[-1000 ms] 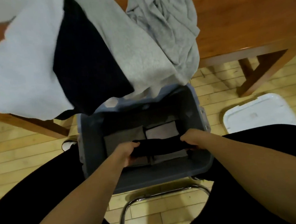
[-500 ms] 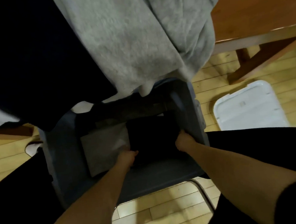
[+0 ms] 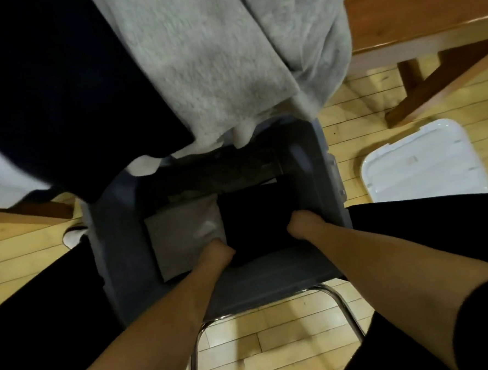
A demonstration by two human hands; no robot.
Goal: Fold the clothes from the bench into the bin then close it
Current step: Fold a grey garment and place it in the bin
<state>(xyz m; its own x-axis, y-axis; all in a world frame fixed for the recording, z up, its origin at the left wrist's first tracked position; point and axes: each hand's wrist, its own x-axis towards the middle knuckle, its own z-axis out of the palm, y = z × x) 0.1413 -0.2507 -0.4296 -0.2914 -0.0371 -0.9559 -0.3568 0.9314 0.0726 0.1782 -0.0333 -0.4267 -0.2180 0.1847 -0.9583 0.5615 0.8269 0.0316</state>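
A grey-blue plastic bin [image 3: 271, 277] stands between my knees below the bench edge. Inside it a folded grey garment [image 3: 180, 234] lies on the left and a folded black garment [image 3: 253, 215] on the right. My left hand [image 3: 215, 252] is down in the bin at the black garment's near left corner. My right hand [image 3: 303, 222] is at its near right edge against the bin wall. Both hands reach deep, fingers hidden under or behind the cloth. Loose grey clothes [image 3: 215, 60] and a dark garment [image 3: 54, 90] hang over the wooden bench [image 3: 415, 11].
The white bin lid [image 3: 418, 162] lies on the wooden floor to the right, near the bench leg [image 3: 436, 84]. A chrome chair frame [image 3: 338, 302] curves under the bin's near side. A white shoe [image 3: 73, 236] shows left of the bin.
Both hands lowered the folded black garment from rim height down into the bin's right side beside the grey one. My head moved closer over the bin.
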